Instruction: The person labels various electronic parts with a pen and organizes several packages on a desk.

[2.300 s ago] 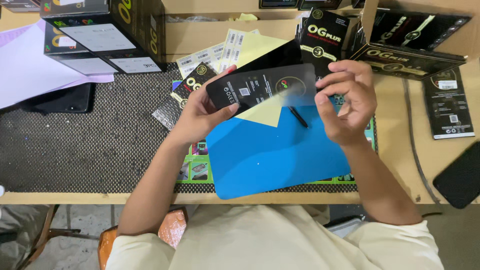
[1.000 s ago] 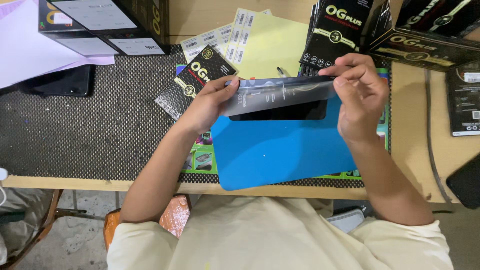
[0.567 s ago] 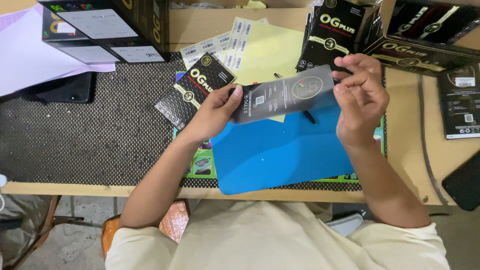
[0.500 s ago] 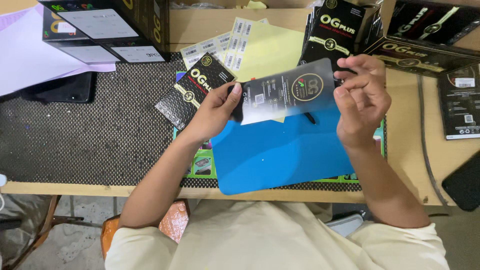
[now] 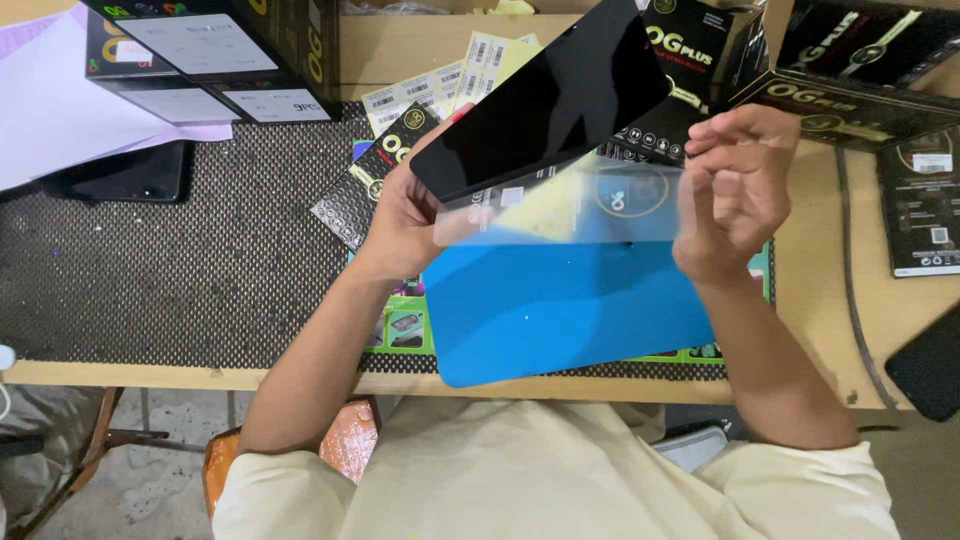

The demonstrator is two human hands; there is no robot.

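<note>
Holding at head view, hands raised over the blue mat [image 5: 570,310]. Inventory:

- Left hand [image 5: 405,215]: closed round the lower-left end of a black phone [image 5: 545,95], screen dark, tilted up to the right. Thumb and fingers clamp the edge; firm hold.
- Right hand [image 5: 735,190]: fingers curled, tips pinched on the right end of a clear film [image 5: 560,205]. Partly shut, not a full fist.
- Film: see-through sheet w/ small printing, stretched betw. both hands just below the phone, its left end at the left palm.

Change vs approx. half a sec ago: phone and printed sheet then read as one flat piece held face-on. Now the sheet has come away from the phone and hangs under it, and the phone has swung up toward the boxes. My read: film is peeled or nearly peeled; whether one corner clings I cannot tell.

- Mat: flat on the dark mesh pad [image 5: 170,280], under both hands, nothing on it.
- Black boxes [image 5: 850,70]: top right, behind the right hand.
- Label strips [image 5: 440,90]: yellow and white, just above the left hand.
- Second dark phone [image 5: 125,172]: far left, lying flat, untouched.
</note>
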